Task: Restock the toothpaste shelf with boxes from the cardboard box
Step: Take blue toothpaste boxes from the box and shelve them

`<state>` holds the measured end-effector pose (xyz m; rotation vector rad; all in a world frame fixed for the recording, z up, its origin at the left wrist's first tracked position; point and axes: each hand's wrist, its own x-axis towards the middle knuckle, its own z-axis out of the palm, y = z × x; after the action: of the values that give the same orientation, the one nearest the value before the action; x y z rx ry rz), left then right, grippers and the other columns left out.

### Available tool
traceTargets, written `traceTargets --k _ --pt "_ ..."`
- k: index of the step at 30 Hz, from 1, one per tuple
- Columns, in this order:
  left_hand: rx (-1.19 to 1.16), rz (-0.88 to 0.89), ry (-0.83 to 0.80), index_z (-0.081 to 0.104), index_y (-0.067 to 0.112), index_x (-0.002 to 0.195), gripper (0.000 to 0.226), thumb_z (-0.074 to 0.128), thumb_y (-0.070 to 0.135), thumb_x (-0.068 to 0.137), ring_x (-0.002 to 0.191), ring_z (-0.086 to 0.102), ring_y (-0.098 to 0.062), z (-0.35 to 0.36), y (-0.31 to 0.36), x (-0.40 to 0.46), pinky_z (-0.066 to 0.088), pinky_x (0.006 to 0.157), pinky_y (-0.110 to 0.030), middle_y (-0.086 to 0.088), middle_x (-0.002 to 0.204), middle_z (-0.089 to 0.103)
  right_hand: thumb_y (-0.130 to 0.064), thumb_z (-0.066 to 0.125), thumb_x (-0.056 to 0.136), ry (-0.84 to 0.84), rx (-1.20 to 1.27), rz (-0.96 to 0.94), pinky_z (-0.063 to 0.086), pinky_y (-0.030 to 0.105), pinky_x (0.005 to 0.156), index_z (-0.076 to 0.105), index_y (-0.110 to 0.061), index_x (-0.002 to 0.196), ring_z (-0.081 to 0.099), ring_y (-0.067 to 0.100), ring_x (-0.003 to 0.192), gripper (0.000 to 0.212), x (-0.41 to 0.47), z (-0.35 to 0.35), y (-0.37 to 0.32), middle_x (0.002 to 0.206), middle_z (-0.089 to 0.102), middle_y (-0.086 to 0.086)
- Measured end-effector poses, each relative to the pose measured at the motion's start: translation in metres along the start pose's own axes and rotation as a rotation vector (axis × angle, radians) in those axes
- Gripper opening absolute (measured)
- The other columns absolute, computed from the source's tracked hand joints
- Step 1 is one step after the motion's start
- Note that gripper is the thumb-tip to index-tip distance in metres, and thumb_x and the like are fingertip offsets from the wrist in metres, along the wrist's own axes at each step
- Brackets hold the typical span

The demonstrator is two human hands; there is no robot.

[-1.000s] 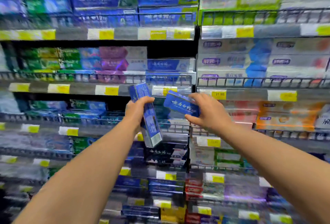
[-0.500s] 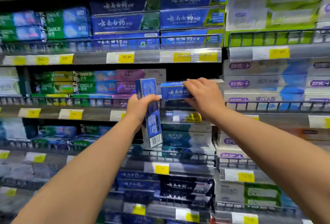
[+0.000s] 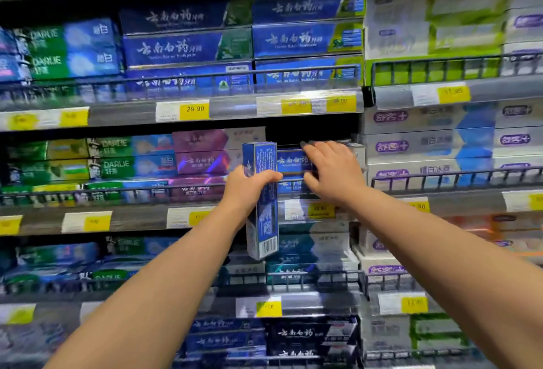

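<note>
My right hand (image 3: 332, 169) lays its fingers flat over a blue toothpaste box (image 3: 293, 161), seating it behind the shelf rail (image 3: 188, 189). My left hand (image 3: 249, 186) grips the spare boxes (image 3: 261, 201) upright, ready to follow.

My right hand (image 3: 332, 171) covers most of the blue box (image 3: 291, 161) lying on the shelf; only its left end shows. My left hand (image 3: 246, 186) hides the middle of the upright box (image 3: 261, 201). Both forearms run off the bottom edge. Price tags (image 3: 320, 210) beyond the central one are smeared, figures unreadable. Left-side stock (image 3: 44, 254) is blurred. No cardboard box in view.
</note>
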<state>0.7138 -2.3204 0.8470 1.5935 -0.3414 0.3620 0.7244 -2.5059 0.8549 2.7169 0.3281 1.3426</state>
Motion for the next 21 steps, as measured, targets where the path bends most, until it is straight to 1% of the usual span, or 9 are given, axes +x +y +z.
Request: traceTargets --k 3,5,6,9,12,14,16,19,21 --pt "-0.125 -0.023 0.118 0.061 0.006 0.094 0.033 0.078 0.017 0.068 0.076 0.064 -0.022 0.009 -0.003 -0.001 0.048 0.065 -0.028 -0.005 0.088 0.067 -0.039 0.042 0.082 0.056 0.064 -0.007 0.026 0.043 0.109 0.035 -0.018 0.143 0.039 0.029 0.129 0.065 -0.005 -0.001 0.006 0.141 0.045 0.008" --pt "-0.288 -0.108 0.224 0.061 0.003 0.101 0.05 0.078 0.025 0.059 0.078 0.062 -0.025 0.016 -0.004 -0.003 0.05 0.069 -0.034 -0.008 0.09 0.065 -0.043 0.04 0.083 0.148 0.256 0.007 0.029 0.045 0.108 0.04 -0.018 0.14 0.042 0.028 0.129 0.062 -0.012 -0.005 0.004 0.14 0.047 0.008" --pt "-0.386 -0.167 0.276 0.059 0.002 0.104 0.054 0.077 0.026 0.059 0.076 0.061 -0.025 0.019 -0.002 -0.001 0.051 0.071 -0.038 -0.009 0.088 0.063 -0.047 0.037 0.083 0.158 0.405 0.043 0.034 0.044 0.104 0.044 -0.017 0.137 0.047 0.027 0.124 0.062 -0.015 -0.008 0.002 0.135 0.05 0.007" --pt "-0.646 -0.302 0.369 0.056 0.007 0.107 0.043 0.072 0.024 0.071 0.073 0.06 -0.025 0.022 0.007 0.004 0.055 0.072 -0.041 -0.008 0.085 0.06 -0.06 0.04 0.076 0.026 0.844 0.132 0.046 0.038 0.089 0.046 -0.019 0.129 0.054 0.019 0.103 0.067 -0.036 -0.017 -0.007 0.117 0.05 -0.001" --pt "-0.811 -0.361 0.322 0.056 0.013 0.121 0.056 0.072 0.036 0.072 0.076 0.065 -0.026 0.021 0.015 0.004 0.058 0.064 -0.04 -0.006 0.099 0.065 -0.059 0.058 0.074 -0.129 0.897 0.12 0.047 0.029 0.081 0.042 -0.025 0.124 0.053 0.013 0.092 0.063 -0.061 -0.018 -0.009 0.117 0.045 -0.005" --pt "-0.846 -0.383 0.294 0.053 0.017 0.127 0.065 0.071 0.046 0.072 0.085 0.068 -0.028 0.023 0.017 -0.001 0.058 0.067 -0.044 -0.006 0.113 0.066 -0.043 0.067 0.079 -0.137 0.927 0.181 0.045 0.021 0.076 0.045 -0.027 0.117 0.053 0.01 0.084 0.047 -0.072 -0.016 -0.009 0.107 0.05 -0.007" --pt "-0.859 -0.365 0.257 0.049 0.021 0.128 0.064 0.065 0.055 0.076 0.094 0.067 -0.03 0.026 0.019 -0.005 0.057 0.076 -0.052 -0.007 0.119 0.064 -0.033 0.068 0.082 -0.103 1.07 0.284 0.044 0.017 0.073 0.05 -0.026 0.106 0.055 0.008 0.081 0.031 -0.077 -0.016 -0.008 0.094 0.054 -0.011" --pt "-0.815 -0.233 0.282 0.03 0.027 0.14 0.051 0.044 0.043 0.094 0.093 0.062 -0.027 0.027 0.015 -0.009 0.055 0.071 -0.042 -0.006 0.119 0.058 -0.03 0.066 0.084 -0.055 1.305 0.444 0.047 0.026 0.073 0.053 -0.024 0.095 0.056 0.01 0.075 0.018 -0.078 -0.021 -0.003 0.087 0.06 -0.004" --pt "-0.611 -0.096 0.287 0.014 0.046 0.143 0.055 0.038 0.037 0.095 0.099 0.06 -0.026 0.024 0.008 -0.012 0.054 0.079 -0.042 -0.002 0.128 0.052 -0.035 0.062 0.087 -0.008 1.419 0.57 0.048 0.029 0.067 0.054 -0.02 0.091 0.054 0.011 0.063 0.017 -0.074 -0.024 0.004 0.079 0.059 -0.001"
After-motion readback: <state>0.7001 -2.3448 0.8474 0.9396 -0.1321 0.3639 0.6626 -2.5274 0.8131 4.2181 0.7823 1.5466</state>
